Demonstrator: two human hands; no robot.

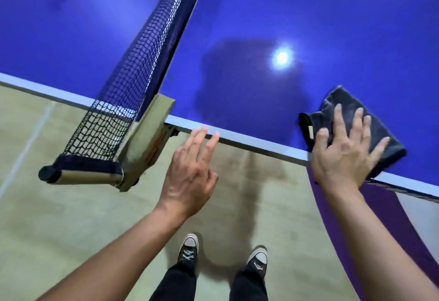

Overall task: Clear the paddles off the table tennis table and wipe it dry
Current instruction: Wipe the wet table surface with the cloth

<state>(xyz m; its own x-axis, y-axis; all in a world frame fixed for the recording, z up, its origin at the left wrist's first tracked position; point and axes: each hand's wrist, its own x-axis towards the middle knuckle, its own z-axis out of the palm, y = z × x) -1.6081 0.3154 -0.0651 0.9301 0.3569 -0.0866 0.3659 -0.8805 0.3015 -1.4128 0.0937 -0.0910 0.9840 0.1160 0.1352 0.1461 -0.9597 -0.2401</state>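
While the right hand [344,153] presses flat on the cloth [351,120], the left hand [190,170] hovers loosely spread, empty.

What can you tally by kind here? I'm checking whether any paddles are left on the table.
Paddles: 0 in view
Cloths: 1, the dark cloth under the right hand
Nets: 1, the net
Hands: 2, with the left hand empty
Shoes: 2, one shoe and the other shoe
Total: 6
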